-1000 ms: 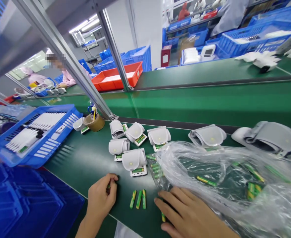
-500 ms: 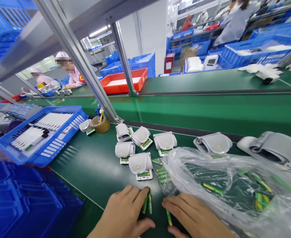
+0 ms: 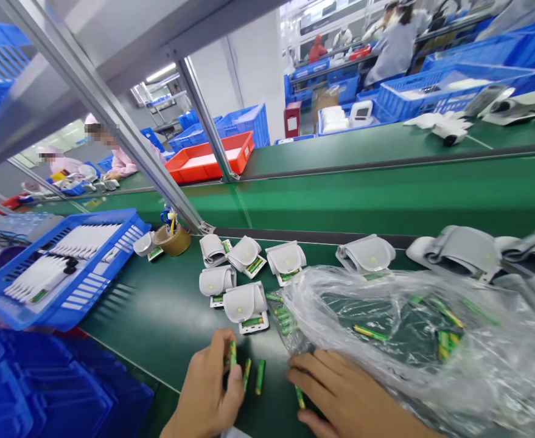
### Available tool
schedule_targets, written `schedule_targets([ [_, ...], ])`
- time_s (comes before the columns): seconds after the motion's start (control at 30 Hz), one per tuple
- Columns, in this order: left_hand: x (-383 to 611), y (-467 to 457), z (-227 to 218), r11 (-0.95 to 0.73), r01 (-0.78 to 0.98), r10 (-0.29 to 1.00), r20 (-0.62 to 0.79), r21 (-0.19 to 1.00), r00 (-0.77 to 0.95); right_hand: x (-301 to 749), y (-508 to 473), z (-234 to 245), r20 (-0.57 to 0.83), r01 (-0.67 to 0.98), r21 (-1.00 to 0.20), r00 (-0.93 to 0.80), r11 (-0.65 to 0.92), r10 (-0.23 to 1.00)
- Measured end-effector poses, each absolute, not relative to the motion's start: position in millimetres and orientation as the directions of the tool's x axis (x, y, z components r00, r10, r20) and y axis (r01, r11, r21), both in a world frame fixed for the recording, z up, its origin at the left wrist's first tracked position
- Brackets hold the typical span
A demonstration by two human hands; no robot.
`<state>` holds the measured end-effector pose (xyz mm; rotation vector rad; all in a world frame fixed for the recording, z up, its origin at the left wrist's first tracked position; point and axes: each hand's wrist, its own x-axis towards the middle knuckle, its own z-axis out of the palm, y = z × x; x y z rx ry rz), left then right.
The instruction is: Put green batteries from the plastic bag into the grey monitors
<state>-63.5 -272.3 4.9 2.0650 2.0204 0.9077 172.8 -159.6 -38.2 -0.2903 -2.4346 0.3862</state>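
Pinching a slim green-and-gold AA battery [image 3: 233, 354] upright in the clenched left hand [image 3: 207, 383], with two matching batteries [image 3: 260, 376] lying at its 3 o'clock on the green workbench mat [image 3: 157, 322]. Resting the open right hand [image 3: 344, 389] flat, with another battery [image 3: 299, 396] just beside it at 9 o'clock and a crumpled clear plastic bag [image 3: 386, 340] of batteries at 1 o'clock

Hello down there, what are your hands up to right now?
Left hand pinching a green battery. Right hand spread on the green bench top, by a loose battery. Two more batteries between the hands. Crumpled clear plastic bag beside the right hand.
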Motion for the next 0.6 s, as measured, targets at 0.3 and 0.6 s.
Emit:
schedule_targets([
  [0.3,-116.9,-277.3,-27.7,0.163,0.766,0.812,0.357,0.622,-0.463,177.9,-158.3,-22.6,0.705,0.162,-0.159,-0.672,0.974,0.227],
  [0.6,-163.5,-316.0,-15.1,0.370,0.624,0.692,0.245,0.688,-0.680,199.3,-153.9,1.3,0.571,0.059,-0.632,-0.638,0.773,0.516],
])
